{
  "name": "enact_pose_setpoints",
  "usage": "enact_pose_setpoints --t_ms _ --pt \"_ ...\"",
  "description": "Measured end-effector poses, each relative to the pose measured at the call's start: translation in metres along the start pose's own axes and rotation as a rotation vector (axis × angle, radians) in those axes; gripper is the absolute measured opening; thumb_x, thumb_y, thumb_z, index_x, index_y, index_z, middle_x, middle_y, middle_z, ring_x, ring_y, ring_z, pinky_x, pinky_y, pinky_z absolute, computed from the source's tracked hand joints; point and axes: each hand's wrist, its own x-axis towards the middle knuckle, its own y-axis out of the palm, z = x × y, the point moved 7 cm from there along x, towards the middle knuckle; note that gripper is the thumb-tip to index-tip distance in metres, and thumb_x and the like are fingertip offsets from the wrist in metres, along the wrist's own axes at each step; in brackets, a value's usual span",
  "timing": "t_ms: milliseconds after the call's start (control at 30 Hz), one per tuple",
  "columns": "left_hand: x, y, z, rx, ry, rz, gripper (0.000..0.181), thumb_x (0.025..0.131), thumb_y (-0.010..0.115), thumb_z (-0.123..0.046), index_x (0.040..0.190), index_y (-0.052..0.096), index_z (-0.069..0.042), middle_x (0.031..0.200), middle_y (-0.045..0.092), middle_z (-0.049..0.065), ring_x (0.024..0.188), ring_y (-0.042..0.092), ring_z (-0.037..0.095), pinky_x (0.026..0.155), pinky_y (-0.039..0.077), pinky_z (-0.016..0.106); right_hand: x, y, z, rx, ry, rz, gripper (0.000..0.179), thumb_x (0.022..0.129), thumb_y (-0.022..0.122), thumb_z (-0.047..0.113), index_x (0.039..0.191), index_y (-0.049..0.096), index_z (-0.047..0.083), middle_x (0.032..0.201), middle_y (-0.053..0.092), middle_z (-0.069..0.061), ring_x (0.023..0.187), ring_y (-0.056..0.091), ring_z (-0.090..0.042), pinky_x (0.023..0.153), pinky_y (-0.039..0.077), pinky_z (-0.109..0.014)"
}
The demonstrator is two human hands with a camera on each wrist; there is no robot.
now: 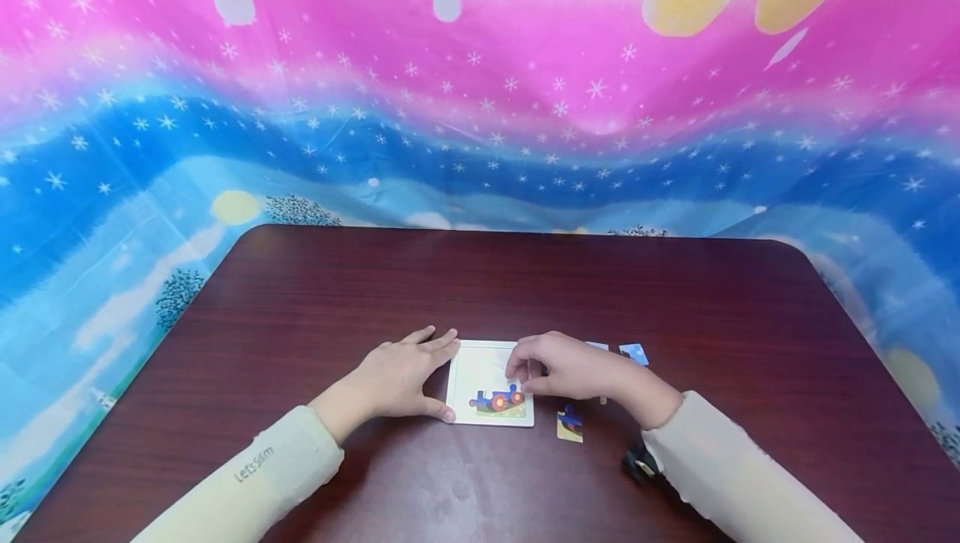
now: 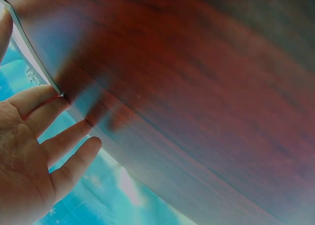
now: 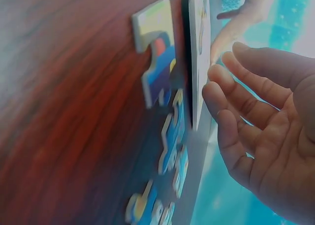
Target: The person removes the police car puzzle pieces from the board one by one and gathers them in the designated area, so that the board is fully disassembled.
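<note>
A white puzzle tray (image 1: pixel 468 364) lies on the table, with joined jigsaw pieces (image 1: pixel 498 401) showing red wheels along its lower right part. My left hand (image 1: pixel 397 376) is spread at the tray's left side, fingertips and thumb touching its edge. Over the right side of the tray hovers my right hand (image 1: pixel 558 366), its fingers loosely bent. In the right wrist view its thumb and fingers stand apart, and nothing shows between them. A loose jigsaw piece (image 1: pixel 570 424), yellow and blue, lies right of the tray, below the right hand.
More loose jigsaw pieces (image 1: pixel 633 353) lie beyond the right forearm, which partly hides them; several pieces (image 3: pixel 170 141) show in the right wrist view. The dark red table (image 1: pixel 375 276) ends at a patterned cloth (image 1: pixel 480 110). A black device (image 1: pixel 640 464) sits by the right cuff.
</note>
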Motion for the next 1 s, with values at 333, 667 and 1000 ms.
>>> enact_pose_setpoints --t_ms 333,667,1000 --pt "0.000 0.000 0.000 -0.004 0.003 0.004 0.099 0.071 0.077 -0.067 0.151 0.044 -0.019 0.159 0.039 -0.003 0.148 0.035 0.028 0.098 0.048 0.058 0.021 0.014 0.011 0.003 -0.027 0.063 0.019 0.089 0.070 0.004 0.107 0.071 0.008 0.088 0.065 0.003 0.075 0.053 -0.002 0.070 0.048 -0.019" --pt "0.000 0.000 0.001 0.002 0.000 0.001 0.099 0.071 0.077 -0.067 0.151 0.044 -0.019 0.159 0.039 -0.004 0.148 0.036 0.028 0.098 0.049 0.057 0.027 0.022 0.015 -0.055 -0.030 0.078 0.019 0.087 0.073 0.006 0.106 0.070 0.011 0.083 0.061 0.007 0.069 0.048 0.001 0.070 0.045 -0.018" --pt "0.000 0.000 0.000 0.004 -0.002 -0.002 0.099 0.071 0.077 -0.067 0.151 0.045 -0.019 0.159 0.040 -0.003 0.148 0.036 0.028 0.098 0.049 0.057 0.025 0.028 0.015 -0.079 -0.028 0.084 0.024 0.088 0.072 0.003 0.110 0.070 0.012 0.084 0.059 0.006 0.082 0.052 -0.008 0.082 0.045 -0.023"
